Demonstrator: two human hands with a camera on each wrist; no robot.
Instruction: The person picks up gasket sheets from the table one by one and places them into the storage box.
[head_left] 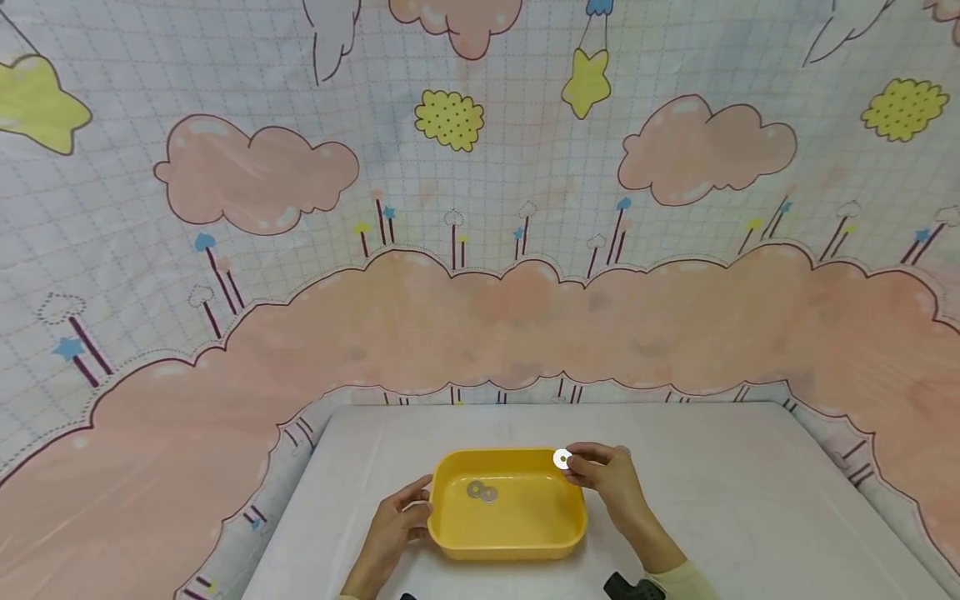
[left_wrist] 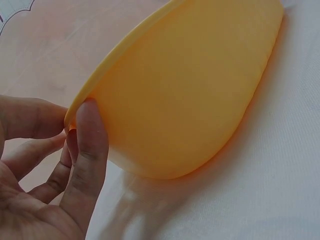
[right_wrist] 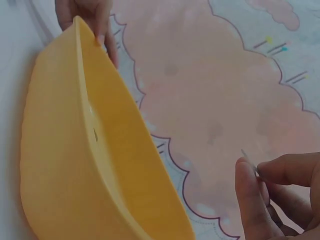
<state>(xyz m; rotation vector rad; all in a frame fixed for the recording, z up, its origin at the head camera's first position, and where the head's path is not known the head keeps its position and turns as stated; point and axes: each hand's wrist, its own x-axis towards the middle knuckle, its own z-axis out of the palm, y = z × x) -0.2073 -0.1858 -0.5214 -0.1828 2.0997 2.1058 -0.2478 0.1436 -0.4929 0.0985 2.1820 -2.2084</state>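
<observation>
A yellow plastic tray (head_left: 506,546) stands on the white table, with two grey metal washers (head_left: 490,495) lying on its floor, left of the middle and touching or overlapping. At the tray's left end my left hand (head_left: 396,521) pinches the rim, the thumb (left_wrist: 90,150) against the outer wall. Over the far right corner, my right hand (head_left: 613,483) holds a shiny washer (head_left: 558,455) between thumb and fingertips. Seen nearly edge-on in the right wrist view, that washer (right_wrist: 244,154) is apart from the tray.
Just behind my right hand, a small greyish round thing (head_left: 625,450) shows on the white tabletop (head_left: 720,467), mostly hidden. A cloth printed with clouds and stars (head_left: 480,325) hangs beyond the table.
</observation>
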